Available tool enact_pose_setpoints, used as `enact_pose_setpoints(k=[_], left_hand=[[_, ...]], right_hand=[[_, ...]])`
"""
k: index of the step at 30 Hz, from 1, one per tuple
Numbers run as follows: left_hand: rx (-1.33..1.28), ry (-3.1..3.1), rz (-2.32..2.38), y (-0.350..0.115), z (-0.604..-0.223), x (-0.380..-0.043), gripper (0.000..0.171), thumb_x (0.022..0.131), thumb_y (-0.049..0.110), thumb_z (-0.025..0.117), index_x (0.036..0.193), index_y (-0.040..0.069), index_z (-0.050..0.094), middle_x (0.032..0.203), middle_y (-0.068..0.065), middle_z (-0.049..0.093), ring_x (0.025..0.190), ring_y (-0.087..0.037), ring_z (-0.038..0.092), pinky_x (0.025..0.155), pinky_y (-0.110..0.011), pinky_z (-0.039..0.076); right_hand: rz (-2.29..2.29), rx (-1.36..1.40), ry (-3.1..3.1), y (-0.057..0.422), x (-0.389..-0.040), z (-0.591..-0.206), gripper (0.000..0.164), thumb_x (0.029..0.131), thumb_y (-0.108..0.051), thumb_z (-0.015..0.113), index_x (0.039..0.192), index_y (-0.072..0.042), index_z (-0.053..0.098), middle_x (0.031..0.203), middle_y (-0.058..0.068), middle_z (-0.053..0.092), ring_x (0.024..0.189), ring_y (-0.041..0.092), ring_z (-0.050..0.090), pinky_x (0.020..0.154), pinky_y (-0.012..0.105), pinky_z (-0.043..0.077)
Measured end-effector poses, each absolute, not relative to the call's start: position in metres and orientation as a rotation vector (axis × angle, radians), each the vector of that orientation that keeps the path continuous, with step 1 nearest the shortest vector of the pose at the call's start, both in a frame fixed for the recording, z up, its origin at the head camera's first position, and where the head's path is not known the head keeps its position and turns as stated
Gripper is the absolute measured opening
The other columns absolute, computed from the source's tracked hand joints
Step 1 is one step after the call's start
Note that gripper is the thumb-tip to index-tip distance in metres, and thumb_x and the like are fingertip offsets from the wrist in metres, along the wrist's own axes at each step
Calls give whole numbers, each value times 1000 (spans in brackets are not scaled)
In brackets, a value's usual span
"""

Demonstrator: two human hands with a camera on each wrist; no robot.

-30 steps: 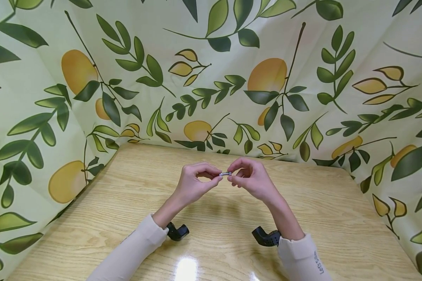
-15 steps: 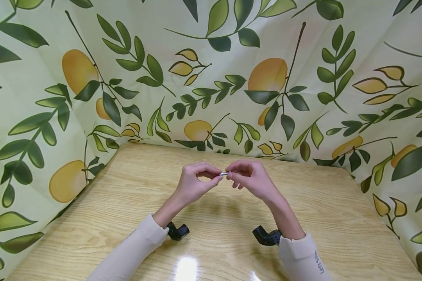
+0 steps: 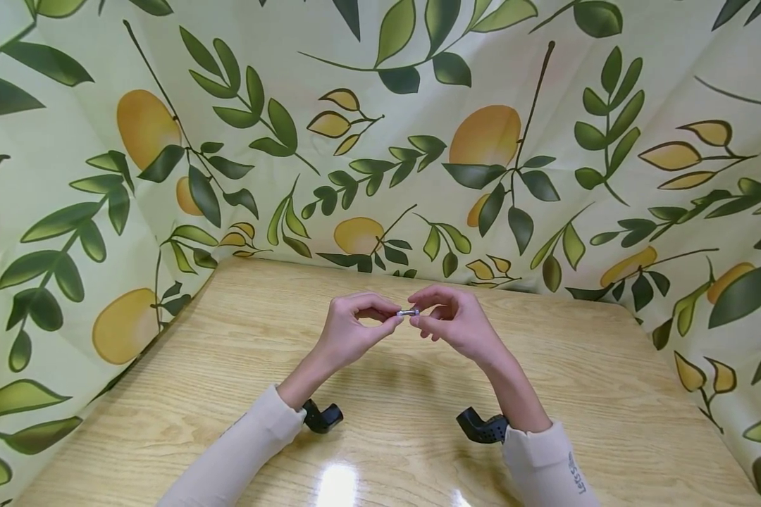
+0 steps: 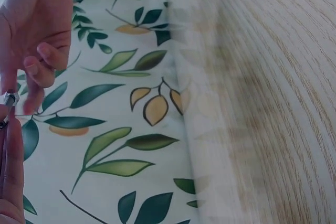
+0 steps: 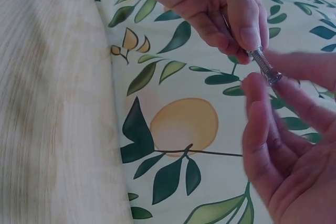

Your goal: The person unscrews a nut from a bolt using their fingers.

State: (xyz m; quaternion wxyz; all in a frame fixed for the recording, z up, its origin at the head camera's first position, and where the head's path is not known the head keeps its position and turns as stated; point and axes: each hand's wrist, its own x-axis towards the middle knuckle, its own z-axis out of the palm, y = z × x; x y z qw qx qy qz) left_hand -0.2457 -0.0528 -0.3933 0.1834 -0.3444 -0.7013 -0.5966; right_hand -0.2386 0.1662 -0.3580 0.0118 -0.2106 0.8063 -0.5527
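A small metal bolt (image 3: 408, 313) is held level in the air between both hands. Its threaded shank and wider end (image 5: 273, 78) show in the right wrist view. My left hand (image 3: 349, 334) pinches one end of the bolt between thumb and fingertips. From the other side, my right hand (image 3: 459, 324) has its thumb and index finger around the wider end, while its other fingers are loosely curled. Whether that end is a head or a nut, I cannot tell. In the left wrist view the bolt (image 4: 10, 99) is partly hidden at the left edge.
Below the hands lies a wood-grain table (image 3: 260, 338). A cloth printed with leaves and fruit (image 3: 273, 77) hangs behind and along its sides. Black camera mounts (image 3: 322, 417) project from the wrists beside pale sleeves (image 3: 237, 447).
The right thumb and fingers closed further over the bolt's end half a second ago, then drew back a little, showing more of it. The left hand stays in place.
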Motion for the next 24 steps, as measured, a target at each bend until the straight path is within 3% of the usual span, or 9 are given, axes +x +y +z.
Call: enact_pose_setpoints(k=[7,18,24], left_hand=[[-982,-1951,-1664,-53,-394,-245,10,85,-3,80,93,3,79,90,-11,79,78,-14,76,72,-31,67],[-972,-1965,-1669,-52,-395,-245,11,85,-3,81,93,3,79,90,-11,79,78,-14,76,72,-30,67],[-968,-1965,-1689,-51,-395,-245,10,85,-3,81,93,3,79,90,-11,79,77,-13,75,72,-31,67]], right_hand=[[-1683,-580,2446,166,-240,-358,26,103,-23,65,115,-1,71,94,15,74,63,20,67,59,31,60],[-1755,-645,2502,166,-238,-356,16,92,-7,74,106,1,73,100,15,72,61,16,65,58,28,59],[-1785,-686,2496,167,-236,-357,16,90,-3,75,105,2,72,96,13,70,59,13,63,57,27,57]])
